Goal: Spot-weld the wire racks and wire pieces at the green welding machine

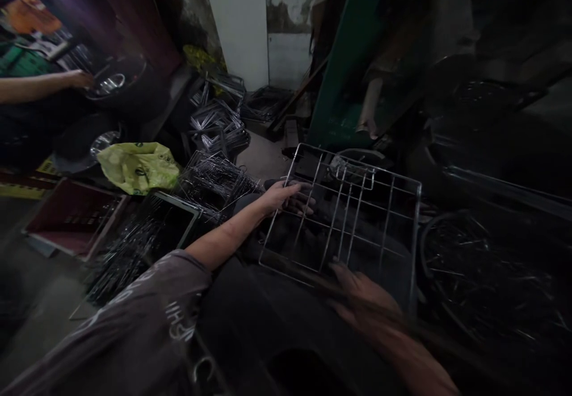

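Over your lap is a wire rack (333, 224); your left hand (282, 197) is clamped on its left side, your right hand (364, 292) at its near edge, grip too dim to tell.

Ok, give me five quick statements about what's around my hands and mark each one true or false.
1. The left hand is at the side edge of the wire rack. True.
2. The right hand wears a white glove. False: it is bare.
3. A yellow-green bag lies to the left of the wire rack in the picture. True.
4. The reddish crate stands at the right edge of the picture. False: it is on the left side.
5. The co-worker's hand at the upper left is touching the wire rack. False: it is well apart from it, on the far left.
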Tool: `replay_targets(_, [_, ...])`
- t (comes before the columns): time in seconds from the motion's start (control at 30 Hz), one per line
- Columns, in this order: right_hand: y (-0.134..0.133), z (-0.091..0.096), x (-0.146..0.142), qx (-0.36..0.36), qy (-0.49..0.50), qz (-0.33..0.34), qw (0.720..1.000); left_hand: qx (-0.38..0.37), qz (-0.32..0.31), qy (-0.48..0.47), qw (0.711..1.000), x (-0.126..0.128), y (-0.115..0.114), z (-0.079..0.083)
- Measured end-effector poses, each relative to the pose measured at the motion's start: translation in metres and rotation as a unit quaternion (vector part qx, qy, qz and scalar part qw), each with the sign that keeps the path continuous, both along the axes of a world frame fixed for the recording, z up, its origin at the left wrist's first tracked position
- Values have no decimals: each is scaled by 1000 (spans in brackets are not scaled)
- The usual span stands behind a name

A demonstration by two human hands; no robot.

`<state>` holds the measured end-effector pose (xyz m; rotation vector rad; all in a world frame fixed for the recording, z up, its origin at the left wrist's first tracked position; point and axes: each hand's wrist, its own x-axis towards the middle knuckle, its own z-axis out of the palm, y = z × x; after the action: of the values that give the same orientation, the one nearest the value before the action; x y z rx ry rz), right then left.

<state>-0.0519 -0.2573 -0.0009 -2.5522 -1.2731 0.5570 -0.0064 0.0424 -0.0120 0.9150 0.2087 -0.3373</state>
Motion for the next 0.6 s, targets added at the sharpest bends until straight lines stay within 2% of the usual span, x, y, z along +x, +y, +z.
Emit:
replay_targets(0.17, [1,-8,-13,-14,-97,22,995,3,5,3,1000,0,0,-3])
replay_targets(0.4, [-7,-10,-8,117,-167,49,978,-19,12,4,1000,1,1,-6])
replay_targets(0.6, [-4,4,2,166,-216,78,959,-43,19,-5,999,1,3,1])
